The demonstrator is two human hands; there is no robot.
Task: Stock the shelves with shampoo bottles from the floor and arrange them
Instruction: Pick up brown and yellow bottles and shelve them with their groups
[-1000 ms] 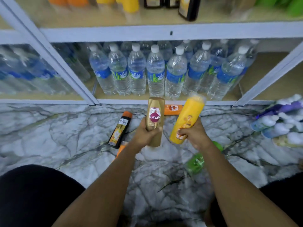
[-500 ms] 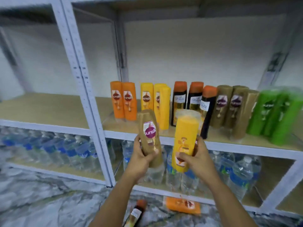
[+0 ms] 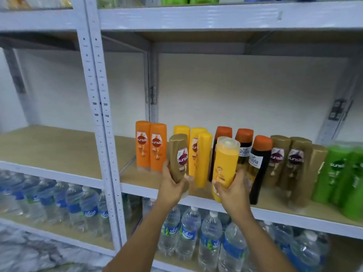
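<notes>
Mid-frame, the shelf (image 3: 137, 179) already carries sorted rows of shampoo bottles. The left hand (image 3: 172, 188) grips a brown Sunsilk bottle (image 3: 179, 158), the right hand (image 3: 233, 191) a yellow bottle (image 3: 225, 163); both hang just before the shelf, unplaced.

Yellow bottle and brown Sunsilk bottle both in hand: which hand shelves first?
Probably right. The right hand holds the yellow bottle right beside the yellow bottles on the shelf. The left hand holds the brown Sunsilk bottle far left of the brown Sunsilk group, with the right arm between.
</notes>
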